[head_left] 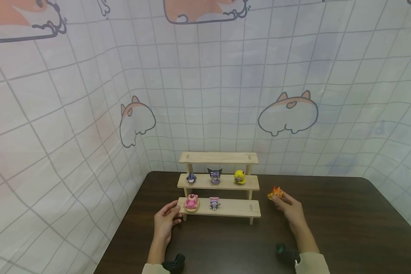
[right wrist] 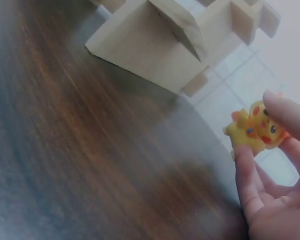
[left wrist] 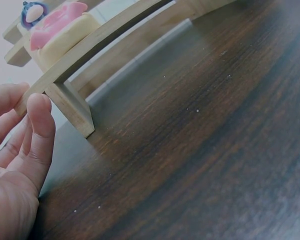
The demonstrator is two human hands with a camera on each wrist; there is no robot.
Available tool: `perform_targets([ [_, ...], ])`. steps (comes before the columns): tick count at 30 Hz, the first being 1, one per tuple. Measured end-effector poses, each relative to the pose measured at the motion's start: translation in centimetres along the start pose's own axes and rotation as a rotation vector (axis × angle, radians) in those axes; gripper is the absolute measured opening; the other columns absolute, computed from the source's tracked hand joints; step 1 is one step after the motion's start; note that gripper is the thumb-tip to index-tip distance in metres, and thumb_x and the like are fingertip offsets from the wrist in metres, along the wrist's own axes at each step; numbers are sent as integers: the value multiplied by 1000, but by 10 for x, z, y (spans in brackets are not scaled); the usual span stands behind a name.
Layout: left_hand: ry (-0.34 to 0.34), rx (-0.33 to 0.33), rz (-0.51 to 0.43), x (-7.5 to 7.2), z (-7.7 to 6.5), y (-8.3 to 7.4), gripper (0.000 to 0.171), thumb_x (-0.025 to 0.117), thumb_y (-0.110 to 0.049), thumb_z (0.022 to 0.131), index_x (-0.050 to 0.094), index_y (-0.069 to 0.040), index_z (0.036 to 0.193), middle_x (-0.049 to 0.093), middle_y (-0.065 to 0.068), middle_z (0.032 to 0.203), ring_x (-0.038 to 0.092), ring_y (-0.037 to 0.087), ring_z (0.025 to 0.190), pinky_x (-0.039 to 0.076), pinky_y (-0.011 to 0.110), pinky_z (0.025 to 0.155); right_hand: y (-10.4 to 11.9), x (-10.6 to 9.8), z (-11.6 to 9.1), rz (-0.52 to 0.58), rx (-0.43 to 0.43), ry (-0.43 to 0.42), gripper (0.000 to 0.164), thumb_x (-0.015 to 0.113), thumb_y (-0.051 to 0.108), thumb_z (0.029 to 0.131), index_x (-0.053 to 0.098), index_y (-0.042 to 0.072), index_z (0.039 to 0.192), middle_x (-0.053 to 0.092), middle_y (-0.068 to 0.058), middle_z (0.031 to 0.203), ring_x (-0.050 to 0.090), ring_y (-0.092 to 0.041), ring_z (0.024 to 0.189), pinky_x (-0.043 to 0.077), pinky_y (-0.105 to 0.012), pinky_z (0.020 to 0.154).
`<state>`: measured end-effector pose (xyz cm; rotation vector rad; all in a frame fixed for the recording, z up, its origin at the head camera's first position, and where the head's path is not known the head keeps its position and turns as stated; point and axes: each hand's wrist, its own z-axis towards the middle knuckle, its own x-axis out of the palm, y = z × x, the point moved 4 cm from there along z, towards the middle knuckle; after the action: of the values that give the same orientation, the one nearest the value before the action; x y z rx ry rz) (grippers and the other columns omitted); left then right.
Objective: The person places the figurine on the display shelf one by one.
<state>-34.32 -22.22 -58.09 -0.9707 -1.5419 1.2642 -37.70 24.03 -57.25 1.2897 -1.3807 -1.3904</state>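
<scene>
A three-tier wooden display shelf (head_left: 219, 157) stands at the back of the table. The left hand (head_left: 165, 222) pinches the left end of its bottom board (left wrist: 97, 42), thumb on one side and fingers on the other. Nearest to that hand sits a pink figurine (head_left: 191, 202) on a round, pale base; a lilac-and-pink figurine (head_left: 214, 203) is to its right on the same board. Right of the shelf, the right hand (head_left: 290, 208) holds a small yellow-and-orange figurine (right wrist: 255, 127) between thumb and fingers, raised off the table. In the right wrist view it lies tilted, its face showing.
On the middle board stand a blue figurine (head_left: 191, 177), a black-and-purple figurine (head_left: 215, 176) and a yellow figurine (head_left: 239, 177). The dark wooden table (head_left: 226, 243) meets a white grid-patterned cloth (head_left: 209, 95) behind. Each wrist wears a black device (head_left: 174, 263).
</scene>
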Motion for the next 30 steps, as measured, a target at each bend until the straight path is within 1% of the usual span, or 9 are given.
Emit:
perform_targets([
  [3, -2, -2, 2, -1, 0, 1, 39, 73, -17, 97, 66, -2, 132, 73, -2, 89, 69, 12, 74, 61, 25, 64, 0, 2, -3, 8, 3, 12, 78, 75, 44, 93, 45, 5, 153, 69, -1, 121, 66, 0, 86, 56, -15, 81],
  [7, -2, 1, -1, -1, 0, 1, 39, 72, -17, 97, 65, -1, 132, 73, -1, 90, 69, 12, 74, 61, 25, 63, 2, 3, -6, -4, -3, 50, 78, 75, 44, 93, 45, 5, 153, 64, -14, 136, 67, -1, 90, 56, -17, 83],
  [10, -1, 1, -7, -1, -1, 1, 39, 72, -17, 97, 65, 0, 131, 74, 0, 90, 69, 12, 74, 61, 25, 62, 9, 2, -9, -30, -31, 81, 75, 74, 42, 94, 46, 4, 153, 64, -17, 138, 68, -2, 92, 57, -20, 83],
  [12, -2, 1, -7, 0, -1, 0, 39, 73, -17, 97, 66, 0, 131, 74, 0, 90, 69, 12, 74, 61, 25, 62, 15, 1, -12, -52, -60, 95, 74, 74, 41, 95, 46, 3, 152, 67, -14, 133, 68, -2, 92, 57, -21, 83],
  [16, -6, -4, 0, 0, -1, 0, 39, 73, -18, 96, 66, -1, 130, 74, -1, 90, 69, 12, 74, 61, 25, 63, 33, -4, -19, -86, -118, 109, 71, 73, 40, 96, 49, 3, 151, 72, -1, 120, 68, -2, 91, 57, -22, 84],
  [23, -11, -10, 10, 0, 0, 0, 39, 73, -17, 97, 66, -1, 131, 74, -1, 91, 69, 11, 74, 61, 25, 63, 64, -9, -35, -102, -222, 137, 64, 70, 36, 99, 51, 2, 149, 72, 18, 103, 68, -2, 92, 57, -27, 85],
  [26, -6, -13, 5, 1, 0, -1, 40, 72, -17, 97, 65, -1, 133, 74, -2, 91, 69, 11, 74, 61, 25, 63, 75, -8, -41, -91, -259, 152, 60, 69, 32, 100, 51, 1, 148, 71, 21, 99, 69, -1, 92, 58, -25, 84],
  [28, -4, -11, 6, 1, -1, -1, 41, 73, -17, 97, 64, 0, 133, 74, -2, 92, 69, 11, 75, 61, 24, 63, 82, -6, -45, -94, -281, 171, 58, 68, 31, 101, 52, 0, 147, 72, 19, 100, 70, -2, 92, 58, -25, 84],
  [30, -4, -11, 5, 1, -1, -2, 42, 73, -18, 97, 64, 0, 134, 74, -2, 92, 69, 11, 74, 61, 24, 63, 88, -3, -50, -103, -297, 192, 57, 68, 30, 101, 53, -1, 146, 73, 14, 104, 70, -3, 94, 57, -27, 89],
])
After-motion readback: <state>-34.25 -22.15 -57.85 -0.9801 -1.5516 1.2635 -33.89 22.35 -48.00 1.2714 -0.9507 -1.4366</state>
